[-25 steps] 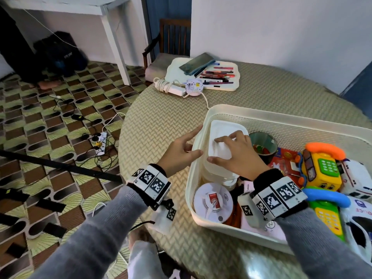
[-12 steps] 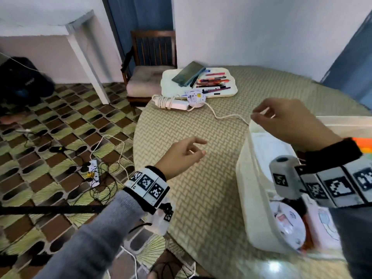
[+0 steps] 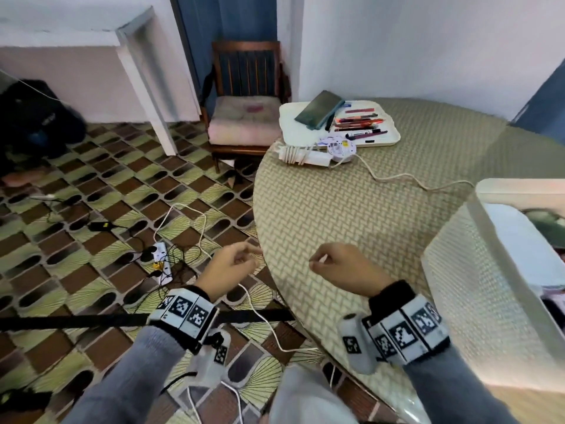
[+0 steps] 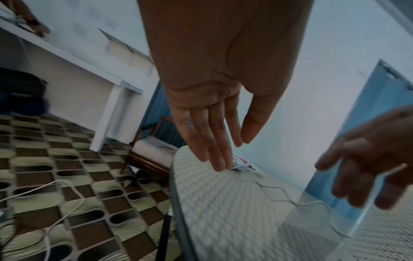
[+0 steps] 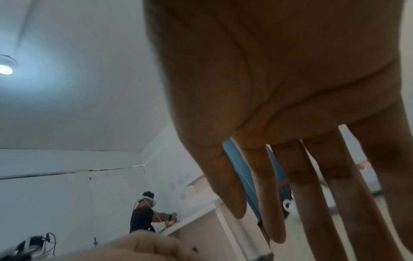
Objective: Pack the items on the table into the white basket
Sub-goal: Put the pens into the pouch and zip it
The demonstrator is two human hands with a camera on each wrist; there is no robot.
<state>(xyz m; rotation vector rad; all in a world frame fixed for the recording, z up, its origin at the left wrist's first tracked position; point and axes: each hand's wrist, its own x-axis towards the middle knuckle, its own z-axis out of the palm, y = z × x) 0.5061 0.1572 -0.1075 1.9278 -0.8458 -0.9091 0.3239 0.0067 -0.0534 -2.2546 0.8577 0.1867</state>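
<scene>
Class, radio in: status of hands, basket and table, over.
Left hand and right hand open, holding nothing. White basket at right, partly filled. Pen tray and coiled cable on table's far side, unpacked.

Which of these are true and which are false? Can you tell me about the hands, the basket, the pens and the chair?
1. Both hands are empty. True: the left hand and right hand hold nothing.
2. The white basket sits on the floor. False: it sits on the round table.
3. The pens lie on a white tray. True.
4. The wooden chair is lying on its side. False: it stands upright beside the table.
5. The right hand is inside the basket. False: it hovers over the table, left of the basket.
</scene>
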